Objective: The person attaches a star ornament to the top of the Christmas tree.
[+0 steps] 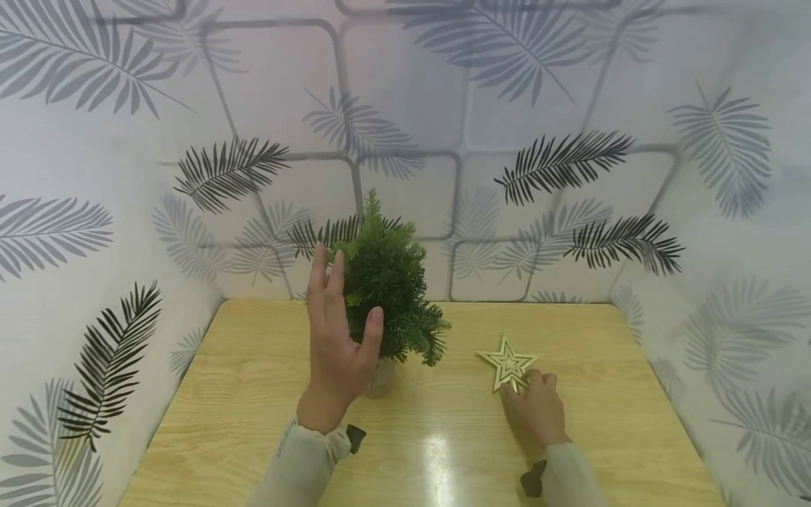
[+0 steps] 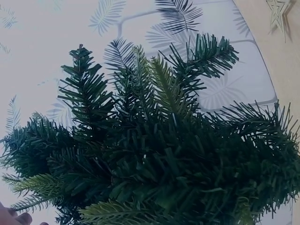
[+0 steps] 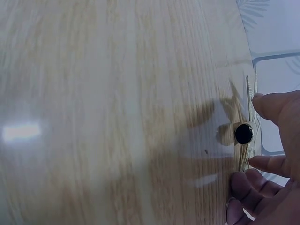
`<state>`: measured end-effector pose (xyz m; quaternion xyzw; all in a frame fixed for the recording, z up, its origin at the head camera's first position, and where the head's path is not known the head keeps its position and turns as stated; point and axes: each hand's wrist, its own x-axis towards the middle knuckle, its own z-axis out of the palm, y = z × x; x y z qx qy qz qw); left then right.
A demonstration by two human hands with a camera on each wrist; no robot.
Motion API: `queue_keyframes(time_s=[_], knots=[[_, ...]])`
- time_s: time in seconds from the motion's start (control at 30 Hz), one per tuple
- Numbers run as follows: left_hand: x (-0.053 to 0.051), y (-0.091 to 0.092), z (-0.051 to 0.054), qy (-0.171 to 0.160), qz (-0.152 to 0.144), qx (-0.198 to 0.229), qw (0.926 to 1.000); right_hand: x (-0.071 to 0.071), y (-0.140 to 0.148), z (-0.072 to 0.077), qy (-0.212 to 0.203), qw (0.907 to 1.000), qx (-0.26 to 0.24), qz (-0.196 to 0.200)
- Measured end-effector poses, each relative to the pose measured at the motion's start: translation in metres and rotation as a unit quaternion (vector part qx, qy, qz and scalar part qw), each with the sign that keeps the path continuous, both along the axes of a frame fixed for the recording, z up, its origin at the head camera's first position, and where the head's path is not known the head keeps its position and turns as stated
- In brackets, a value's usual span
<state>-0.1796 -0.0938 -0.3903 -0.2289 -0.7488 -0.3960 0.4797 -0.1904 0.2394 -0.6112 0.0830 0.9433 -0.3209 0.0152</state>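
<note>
left hand (image 1: pixel 336 345): fingers extended, holding nothing, beside bushy green artificial fir tree (image 1: pixel 393 289); contact unclear. right hand (image 1: pixel 540 408): fingers curled, pinching lower edge of flat, gold, five-pointed star (image 1: pixel 509 362), right of tree, at pale wood-grain table (image 1: pixel 241 401). step, apparently: grasping star; lifting calls for firm pinch.

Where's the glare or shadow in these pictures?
Head view: white glare on the glossy yellow wood-grained table; left wrist view: the bushy green tree looks dark against the white leaf-patterned wall; right wrist view: a glare patch on the table, plus dark shadow beside the bare right hand and flat gold star.
</note>
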Motion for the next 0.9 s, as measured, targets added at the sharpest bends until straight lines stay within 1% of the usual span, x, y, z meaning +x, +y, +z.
queue_keyframes(time_s=[0.2, 0.37, 0.47, 0.53, 0.63, 0.73, 0.9], knots=[[-0.006, 0.002, 0.006, 0.004, 0.002, 0.001, 1.0000, -0.002, -0.001, -0.005, 0.002, 0.9997, -0.001, -0.026], [-0.012, 0.003, 0.015, 0.008, 0.026, -0.001, 0.9996, -0.004, 0.002, -0.009, -0.004, 0.9990, -0.017, -0.040], [-0.015, 0.004, 0.021, 0.011, 0.040, -0.007, 0.9991, -0.005, 0.003, -0.008, -0.014, 0.9984, -0.035, -0.042], [-0.017, 0.004, 0.026, 0.012, 0.041, -0.010, 0.9990, -0.006, 0.004, -0.007, -0.022, 0.9979, -0.045, -0.040], [-0.020, 0.005, 0.030, 0.013, 0.045, -0.016, 0.9988, -0.008, 0.005, -0.004, -0.029, 0.9980, -0.048, -0.031], [-0.022, 0.006, 0.033, 0.012, 0.052, -0.018, 0.9984, -0.009, 0.007, -0.001, -0.038, 0.9980, -0.045, -0.021], [-0.025, 0.008, 0.037, -0.003, 0.069, -0.020, 0.9974, -0.011, 0.010, 0.001, -0.057, 0.9964, -0.058, -0.020]])
